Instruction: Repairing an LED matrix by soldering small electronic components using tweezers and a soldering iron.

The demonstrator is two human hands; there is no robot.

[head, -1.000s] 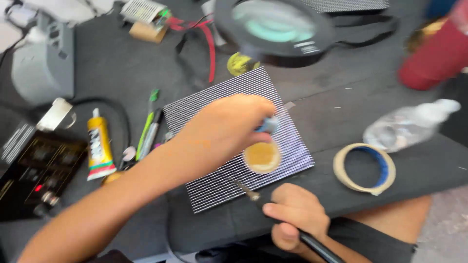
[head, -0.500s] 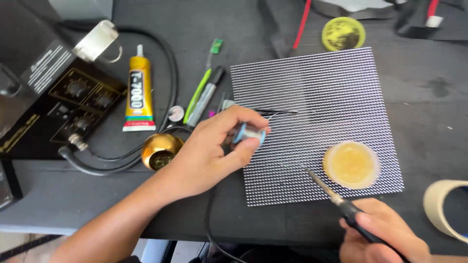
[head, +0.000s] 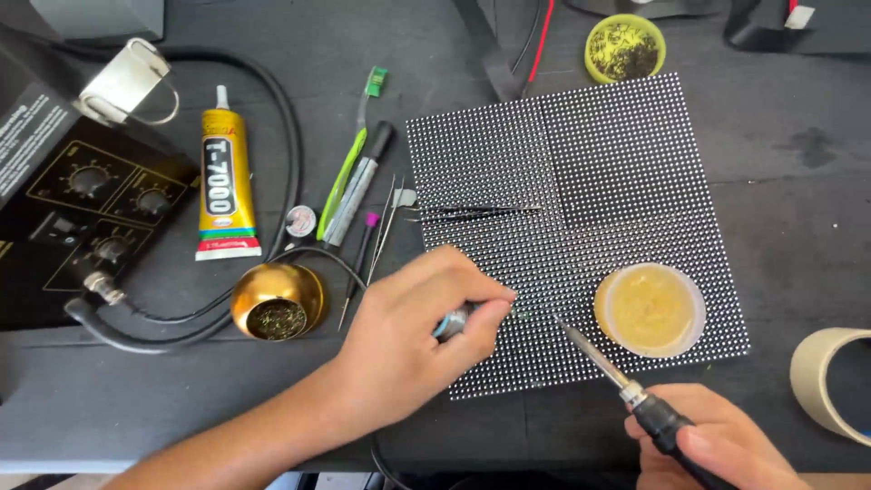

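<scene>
One view only — a head-worn camera looking almost straight down, close above the dark worktable (head: 798, 200), the fingers (head: 472, 289) near the frame's lower middle.

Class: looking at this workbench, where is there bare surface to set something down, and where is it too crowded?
Bare dark tabletop lies right of the dotted panel, above the tape roll. Another strip runs along the near edge, left of the left hand, below the brass bowl. Between the glue tube and the panel it is crowded with pens, tweezers and cable.
</scene>
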